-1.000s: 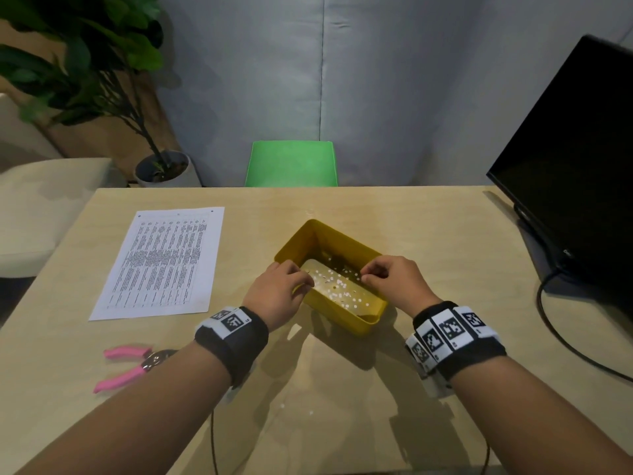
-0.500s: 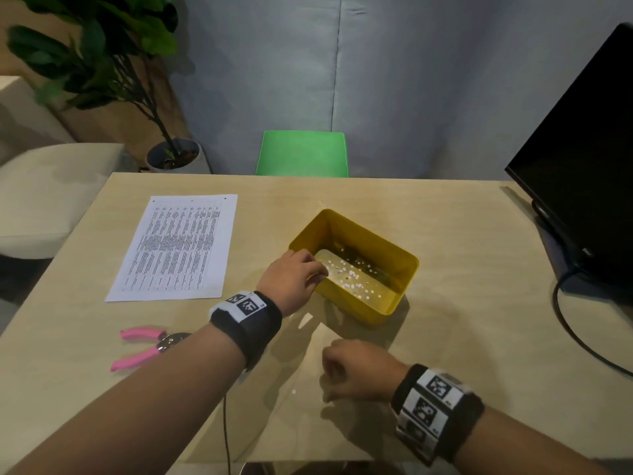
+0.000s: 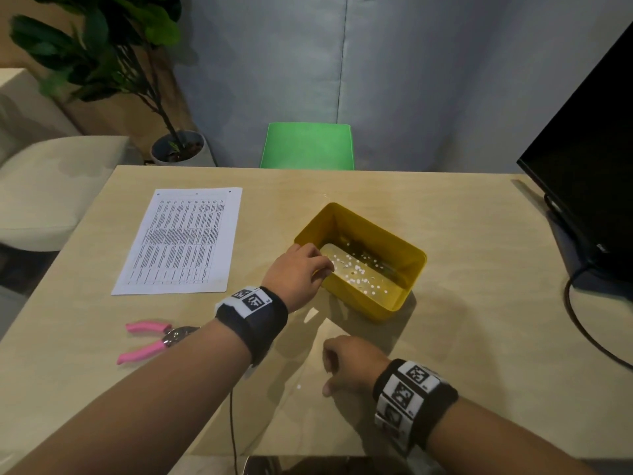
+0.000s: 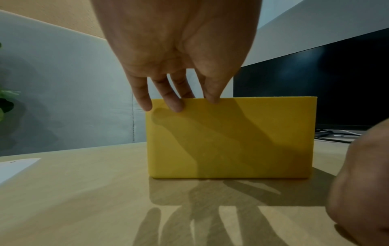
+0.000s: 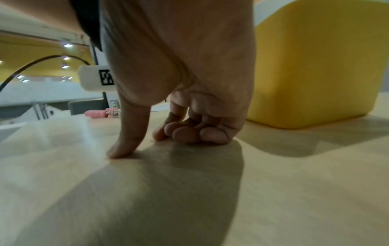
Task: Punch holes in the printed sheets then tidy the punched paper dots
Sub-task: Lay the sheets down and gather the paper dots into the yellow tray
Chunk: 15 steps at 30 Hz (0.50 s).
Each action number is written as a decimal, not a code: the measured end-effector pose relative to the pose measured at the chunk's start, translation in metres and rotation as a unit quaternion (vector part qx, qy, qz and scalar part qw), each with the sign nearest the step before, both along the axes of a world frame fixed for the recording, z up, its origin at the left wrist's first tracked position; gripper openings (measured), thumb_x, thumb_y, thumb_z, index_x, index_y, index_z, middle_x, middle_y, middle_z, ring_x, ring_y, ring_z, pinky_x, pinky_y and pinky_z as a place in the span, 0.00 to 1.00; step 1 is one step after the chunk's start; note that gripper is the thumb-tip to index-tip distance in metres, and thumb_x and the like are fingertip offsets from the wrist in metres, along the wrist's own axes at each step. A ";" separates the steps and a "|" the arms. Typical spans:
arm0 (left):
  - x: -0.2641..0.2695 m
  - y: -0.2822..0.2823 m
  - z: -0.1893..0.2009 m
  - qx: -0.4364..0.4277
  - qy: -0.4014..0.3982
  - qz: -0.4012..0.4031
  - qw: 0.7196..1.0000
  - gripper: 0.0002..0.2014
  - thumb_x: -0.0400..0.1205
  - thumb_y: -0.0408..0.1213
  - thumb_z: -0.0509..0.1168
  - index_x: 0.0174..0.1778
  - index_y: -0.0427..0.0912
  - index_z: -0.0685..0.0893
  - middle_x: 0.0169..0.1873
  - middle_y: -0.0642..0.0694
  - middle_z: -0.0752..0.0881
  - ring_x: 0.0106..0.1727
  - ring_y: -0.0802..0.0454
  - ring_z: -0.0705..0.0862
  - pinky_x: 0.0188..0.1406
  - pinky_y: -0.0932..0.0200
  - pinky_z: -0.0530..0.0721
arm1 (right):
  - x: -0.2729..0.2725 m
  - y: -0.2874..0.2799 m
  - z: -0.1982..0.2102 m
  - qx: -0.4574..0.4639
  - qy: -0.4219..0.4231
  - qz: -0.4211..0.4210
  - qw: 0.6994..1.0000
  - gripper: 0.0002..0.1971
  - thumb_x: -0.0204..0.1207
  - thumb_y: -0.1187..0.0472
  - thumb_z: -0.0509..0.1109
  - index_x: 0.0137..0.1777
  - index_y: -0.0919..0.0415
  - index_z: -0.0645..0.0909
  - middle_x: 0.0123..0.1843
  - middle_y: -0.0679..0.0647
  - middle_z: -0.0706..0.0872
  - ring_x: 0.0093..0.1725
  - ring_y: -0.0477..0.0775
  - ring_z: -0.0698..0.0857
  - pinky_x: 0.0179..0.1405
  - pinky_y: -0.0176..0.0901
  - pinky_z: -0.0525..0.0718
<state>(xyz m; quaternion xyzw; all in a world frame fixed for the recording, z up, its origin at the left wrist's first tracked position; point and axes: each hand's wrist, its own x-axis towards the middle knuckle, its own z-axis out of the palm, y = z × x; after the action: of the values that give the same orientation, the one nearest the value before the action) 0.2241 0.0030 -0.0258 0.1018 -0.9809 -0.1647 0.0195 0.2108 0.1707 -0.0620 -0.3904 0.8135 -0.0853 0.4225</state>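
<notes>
The left hand (image 3: 297, 272) grips the near-left rim of the yellow bin (image 3: 394, 298) at centre frame; in the left wrist view its fingers (image 4: 175, 104) hook over the top edge of the bin's wall (image 4: 231, 141), thumb on the outside. White paper dots (image 3: 356, 272) lie scattered on the bin's floor. The right hand (image 3: 354, 366) sits lower centre on the table (image 3: 479, 337), just below the bin and apart from it. In the right wrist view its fingers (image 5: 189, 131) are curled under against the wood and the thumb (image 5: 126, 146) presses down; whether they pinch a dot I cannot tell. One stray dot (image 3: 298, 386) lies on the table left of that hand. The printed sheet (image 3: 181, 241) lies flat at left centre, and the pink-handled punch (image 3: 150, 341) lies below it, beside the left forearm.
</notes>
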 end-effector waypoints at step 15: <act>-0.001 0.000 0.002 0.004 -0.010 0.010 1.000 0.12 0.86 0.46 0.56 0.61 0.56 0.82 0.57 0.52 0.78 0.57 0.52 0.73 0.50 0.62 0.70 | -0.015 0.005 -0.001 -0.073 -0.112 -0.181 0.974 0.10 0.72 0.56 0.77 0.53 0.53 0.88 0.52 0.50 0.89 0.53 0.49 0.84 0.54 0.42 0.83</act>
<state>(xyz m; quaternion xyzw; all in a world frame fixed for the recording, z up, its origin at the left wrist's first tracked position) 0.2229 0.0030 -0.0238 0.1134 -0.9793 -0.1670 0.0112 0.1959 0.1753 -0.0634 -0.2546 0.8096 -0.2624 0.4592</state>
